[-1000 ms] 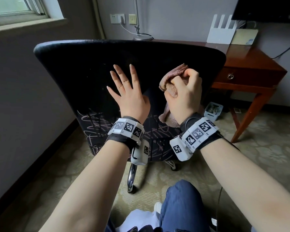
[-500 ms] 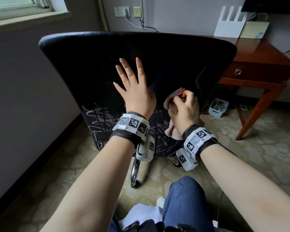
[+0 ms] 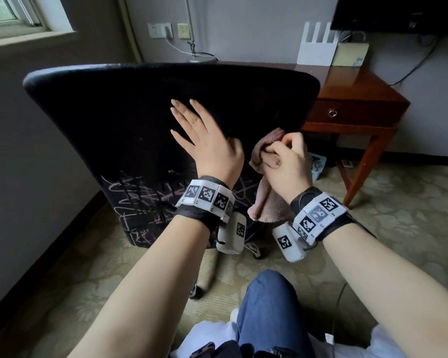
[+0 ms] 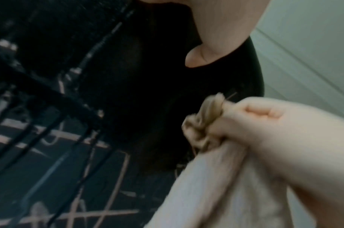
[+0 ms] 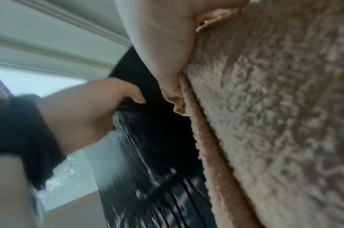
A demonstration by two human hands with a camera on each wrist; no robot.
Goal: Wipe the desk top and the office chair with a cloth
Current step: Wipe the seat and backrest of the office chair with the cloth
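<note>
The black office chair (image 3: 130,117) shows me the rear of its backrest, with pink scribble lines low down. My left hand (image 3: 204,143) lies flat on the backrest, fingers straight. My right hand (image 3: 285,161) grips a bunched pink-brown cloth (image 3: 267,200) against the backrest's lower right edge, its loose end hanging below my fist. In the left wrist view the cloth (image 4: 206,177) and right hand (image 4: 264,123) sit at the right, my thumb (image 4: 198,58) against the dark chair (image 4: 108,77). The right wrist view is filled by the cloth (image 5: 274,115). The brown wooden desk (image 3: 352,91) stands behind the chair to the right.
A white router (image 3: 316,45) and a beige box (image 3: 349,55) stand on the desk by the wall, with a lamp base (image 3: 202,59) at its left end. A small bin (image 3: 317,164) sits under the desk. The carpet (image 3: 411,215) spreads around; a wall and window (image 3: 13,14) are at left.
My right hand has dragged the cloth down the backrest from near its top right to its lower right edge. The left hand stays flat on the chair back.
</note>
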